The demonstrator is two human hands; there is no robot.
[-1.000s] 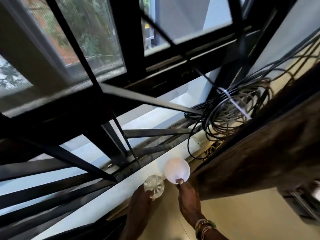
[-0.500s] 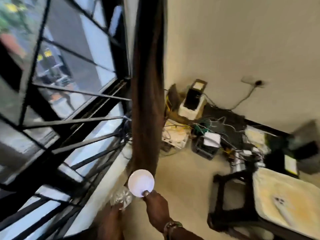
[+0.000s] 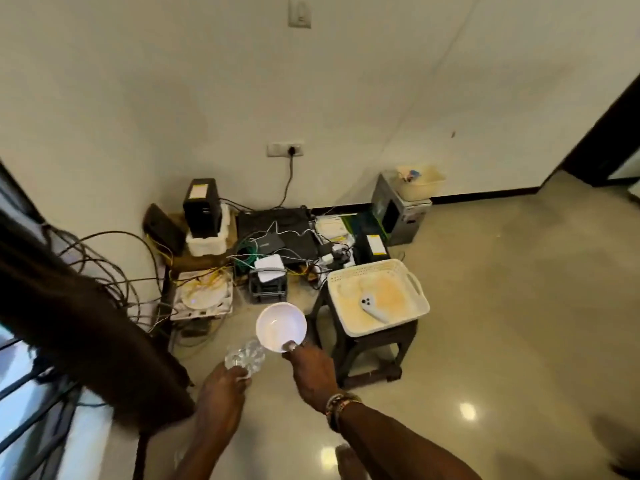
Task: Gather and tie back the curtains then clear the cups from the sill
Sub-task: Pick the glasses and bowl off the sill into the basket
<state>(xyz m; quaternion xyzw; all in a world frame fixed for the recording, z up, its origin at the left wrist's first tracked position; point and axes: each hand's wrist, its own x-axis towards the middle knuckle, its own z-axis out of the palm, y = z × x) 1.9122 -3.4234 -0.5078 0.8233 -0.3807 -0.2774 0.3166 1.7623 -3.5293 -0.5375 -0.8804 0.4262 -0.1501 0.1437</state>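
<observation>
My left hand (image 3: 221, 389) grips a clear cut-glass cup (image 3: 245, 355) from below, held out over the floor. Beside it, my right hand (image 3: 313, 372) pinches the near rim of a white cup (image 3: 281, 326), whose round mouth faces the camera. The two cups are side by side, almost touching. The gathered dark brown curtain (image 3: 86, 341) hangs at the left, in front of the window (image 3: 31, 410). The sill is mostly hidden behind the curtain.
A dark stool (image 3: 367, 348) stands just right of the cups and carries a white basket (image 3: 377, 296) with a white controller (image 3: 372, 306) in it. Electronics, boxes and tangled cables (image 3: 270, 251) crowd the corner by the wall. Shiny floor (image 3: 502, 323) spreads to the right.
The view has swung from the window and sill to the room's corner. Both hands have carried the two cups away from the sill, out over the floor near the stool.
</observation>
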